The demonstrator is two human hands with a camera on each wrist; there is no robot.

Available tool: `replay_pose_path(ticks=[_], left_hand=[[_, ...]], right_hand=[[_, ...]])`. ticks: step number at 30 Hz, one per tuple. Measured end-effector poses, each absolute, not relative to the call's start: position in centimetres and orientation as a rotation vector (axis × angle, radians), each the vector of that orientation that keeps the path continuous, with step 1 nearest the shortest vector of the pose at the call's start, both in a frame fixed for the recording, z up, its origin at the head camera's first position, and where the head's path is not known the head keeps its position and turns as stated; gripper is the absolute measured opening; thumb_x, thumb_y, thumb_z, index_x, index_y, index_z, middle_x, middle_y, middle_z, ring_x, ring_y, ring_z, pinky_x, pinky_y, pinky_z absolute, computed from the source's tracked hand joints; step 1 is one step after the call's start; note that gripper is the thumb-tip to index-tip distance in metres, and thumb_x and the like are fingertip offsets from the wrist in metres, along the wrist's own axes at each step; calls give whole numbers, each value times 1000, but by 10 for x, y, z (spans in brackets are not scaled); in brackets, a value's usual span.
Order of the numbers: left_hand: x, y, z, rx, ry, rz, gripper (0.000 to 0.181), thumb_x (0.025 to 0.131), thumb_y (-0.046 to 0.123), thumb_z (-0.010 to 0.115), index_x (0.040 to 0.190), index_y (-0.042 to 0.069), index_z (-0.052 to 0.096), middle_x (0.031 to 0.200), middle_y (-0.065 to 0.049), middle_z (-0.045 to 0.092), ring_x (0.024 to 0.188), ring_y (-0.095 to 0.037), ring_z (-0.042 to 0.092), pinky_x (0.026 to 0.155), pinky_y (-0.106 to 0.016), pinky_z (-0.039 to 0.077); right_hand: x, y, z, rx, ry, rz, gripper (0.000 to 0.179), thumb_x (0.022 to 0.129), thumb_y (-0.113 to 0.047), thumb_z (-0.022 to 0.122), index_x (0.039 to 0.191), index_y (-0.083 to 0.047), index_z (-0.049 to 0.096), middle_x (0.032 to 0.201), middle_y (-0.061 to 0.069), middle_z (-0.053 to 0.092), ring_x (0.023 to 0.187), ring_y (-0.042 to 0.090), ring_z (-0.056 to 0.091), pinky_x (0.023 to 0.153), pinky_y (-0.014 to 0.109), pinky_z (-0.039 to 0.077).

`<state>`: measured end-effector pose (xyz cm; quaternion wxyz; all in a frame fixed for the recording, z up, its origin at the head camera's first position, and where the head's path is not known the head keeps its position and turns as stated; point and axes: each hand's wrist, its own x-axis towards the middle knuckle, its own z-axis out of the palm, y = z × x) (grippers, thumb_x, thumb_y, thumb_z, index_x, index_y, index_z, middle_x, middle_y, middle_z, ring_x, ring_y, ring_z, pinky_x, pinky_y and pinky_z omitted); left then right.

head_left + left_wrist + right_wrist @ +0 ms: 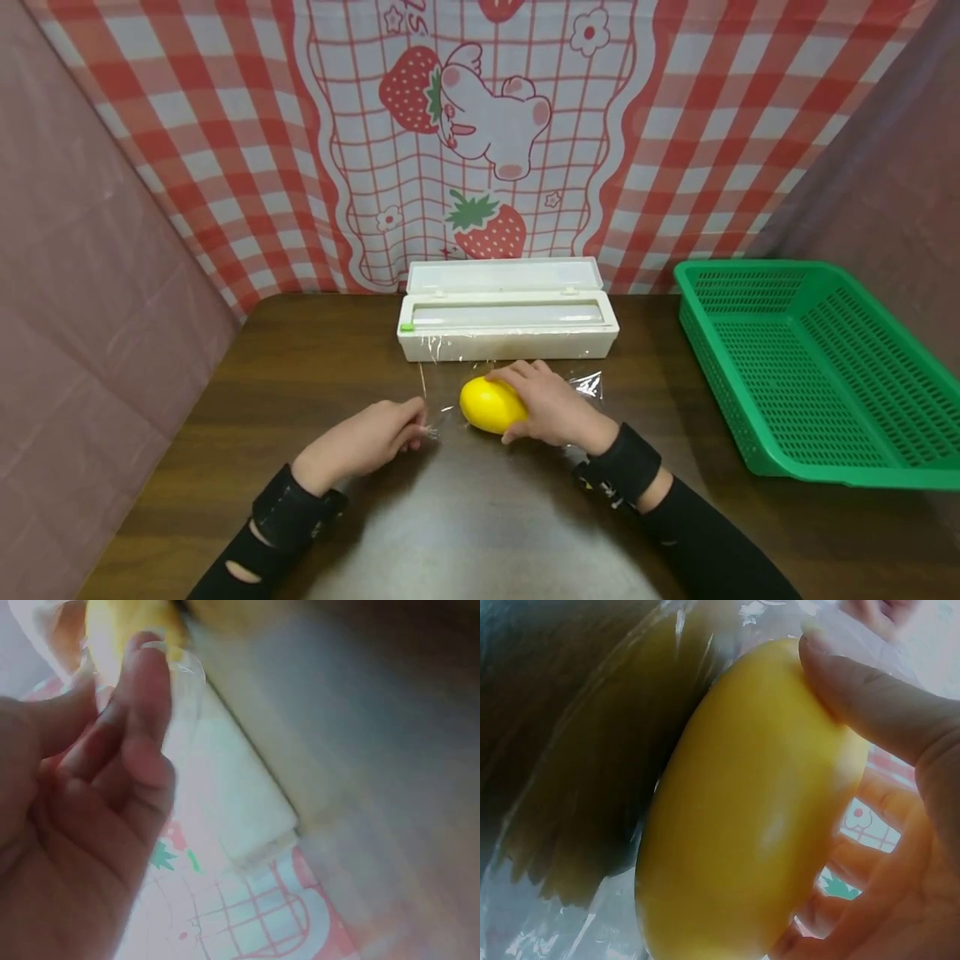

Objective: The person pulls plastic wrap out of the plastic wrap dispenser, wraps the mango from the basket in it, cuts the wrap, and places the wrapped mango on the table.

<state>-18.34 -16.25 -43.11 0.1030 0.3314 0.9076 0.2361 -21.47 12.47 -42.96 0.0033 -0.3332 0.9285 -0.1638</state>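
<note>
A smooth yellow oval fruit (487, 406), its exact kind unclear, lies on clear cling film (588, 385) over the table. My right hand (551, 404) grips it from the right, thumb on the near side and fingers over the far side. In the right wrist view the film (577, 922) spreads crinkled beside the fruit (742, 802). To the left, my left hand (367, 437) pinches a bunched edge of the film between thumb and fingertips. The film runs back to a white cling film dispenser (510, 345), whose lid stands raised.
A green plastic basket (712, 367) stands at the right of the brown wooden table (300, 350). Behind the dispenser hangs a red-and-white checked cloth (247, 125) with strawberry prints. Plain pinkish curtains (97, 292) close off the sides.
</note>
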Motion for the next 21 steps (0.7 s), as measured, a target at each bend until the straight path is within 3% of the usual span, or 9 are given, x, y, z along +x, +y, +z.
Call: replay_pose_path(ticks=[7,13,21], left_hand=[[-194,-141,-425,1209,2694,1117,5,91,21,56,93,19,52,83,7,62,72,-11,58,65,-22,47],[-209,-116,-428,1233,2800,1146,11,88,19,60,95,19,51,82,8,56,73,-8,52,69,-20,45],[-224,-84,-441,1164,3048,897,6,96,23,46,94,18,44,80,6,43,73,-9,43,64,-21,39]], right_hand=[[-214,126,-432,-1111,2935,-545,83,59,-49,79,130,-19,48,122,1,49,100,22,41,85,38,37],[-213,125,-433,-1116,2937,-530,82,60,-49,78,130,-19,47,121,2,49,99,22,40,84,38,37],[-212,126,-432,-1109,2934,-532,79,61,-49,79,128,-20,48,119,-2,50,99,21,40,82,38,37]])
